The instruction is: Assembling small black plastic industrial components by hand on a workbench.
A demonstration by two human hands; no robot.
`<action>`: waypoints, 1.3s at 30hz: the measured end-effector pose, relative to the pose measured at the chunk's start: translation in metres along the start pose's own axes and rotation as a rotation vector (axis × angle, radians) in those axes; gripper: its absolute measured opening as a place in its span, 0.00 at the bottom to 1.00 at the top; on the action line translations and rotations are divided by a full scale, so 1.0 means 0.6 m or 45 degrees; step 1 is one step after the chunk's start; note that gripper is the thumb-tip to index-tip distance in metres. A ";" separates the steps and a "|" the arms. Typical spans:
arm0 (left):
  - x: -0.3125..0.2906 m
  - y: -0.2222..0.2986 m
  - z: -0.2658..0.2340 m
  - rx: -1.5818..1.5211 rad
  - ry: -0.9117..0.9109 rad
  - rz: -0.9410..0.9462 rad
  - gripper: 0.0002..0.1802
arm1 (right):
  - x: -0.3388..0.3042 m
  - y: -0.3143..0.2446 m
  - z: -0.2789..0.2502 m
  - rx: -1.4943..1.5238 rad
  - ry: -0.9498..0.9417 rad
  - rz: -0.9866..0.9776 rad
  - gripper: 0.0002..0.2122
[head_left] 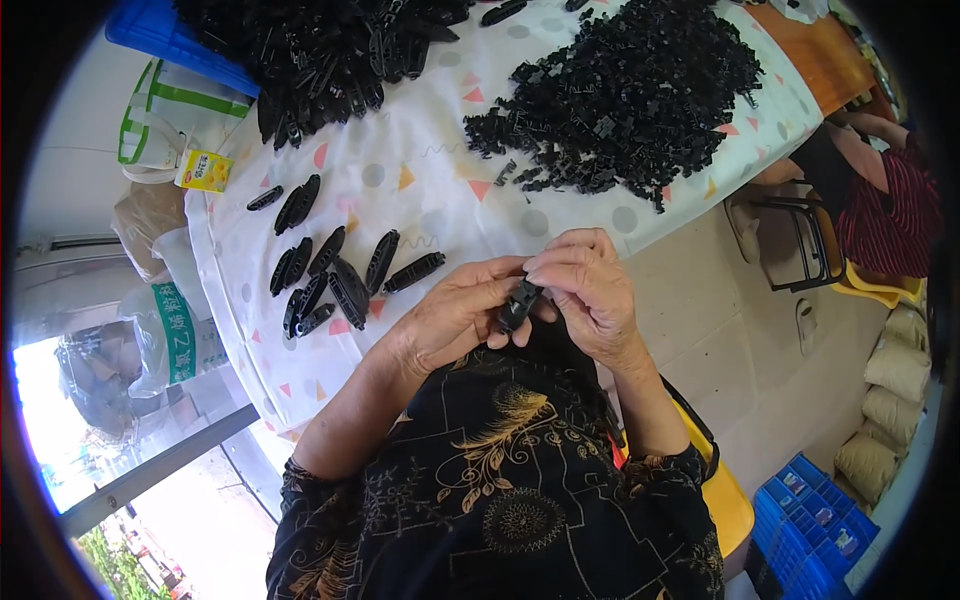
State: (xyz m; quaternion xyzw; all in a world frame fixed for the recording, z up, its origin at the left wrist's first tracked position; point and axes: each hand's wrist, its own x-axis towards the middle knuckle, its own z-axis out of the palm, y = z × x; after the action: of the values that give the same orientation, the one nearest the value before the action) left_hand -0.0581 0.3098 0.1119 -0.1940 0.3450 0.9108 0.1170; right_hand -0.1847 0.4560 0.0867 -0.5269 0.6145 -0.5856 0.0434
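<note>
Close to my body, at the table's near edge, my left hand (462,312) grips a small black plastic part (519,304). The fingers of my right hand (592,290) are closed at the part's upper end; whether they pinch a separate small piece cannot be seen. To the left of my hands lie several long black plastic parts (347,290), loosely grouped on the patterned tablecloth (430,205). A large heap of small black plastic pieces (620,100) spreads over the far right of the table. Another heap, of long black parts (320,60), stands at the far left.
A blue crate (180,48) sits behind the left heap, with a yellow packet (206,171) and plastic bags (150,225) by the table's left edge. At right, another person (890,200) sits on a chair. Blue crates (815,520) and stacked sacks (885,400) stand on the floor.
</note>
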 end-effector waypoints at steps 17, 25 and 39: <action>-0.014 0.012 -0.017 0.217 -0.130 0.032 0.28 | 0.012 0.005 0.013 -0.094 -0.136 0.014 0.09; -0.023 0.003 -0.035 0.457 0.113 0.218 0.25 | 0.015 0.006 0.053 -0.044 -0.088 0.156 0.12; -0.049 0.031 -0.069 1.080 0.367 0.576 0.37 | 0.058 -0.014 0.142 1.076 -0.056 0.954 0.17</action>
State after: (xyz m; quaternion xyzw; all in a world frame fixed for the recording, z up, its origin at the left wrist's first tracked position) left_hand -0.0266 0.2658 0.1071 -0.1736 0.7311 0.6567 -0.0639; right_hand -0.1382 0.3762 0.0865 -0.2215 0.4707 -0.7142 0.4683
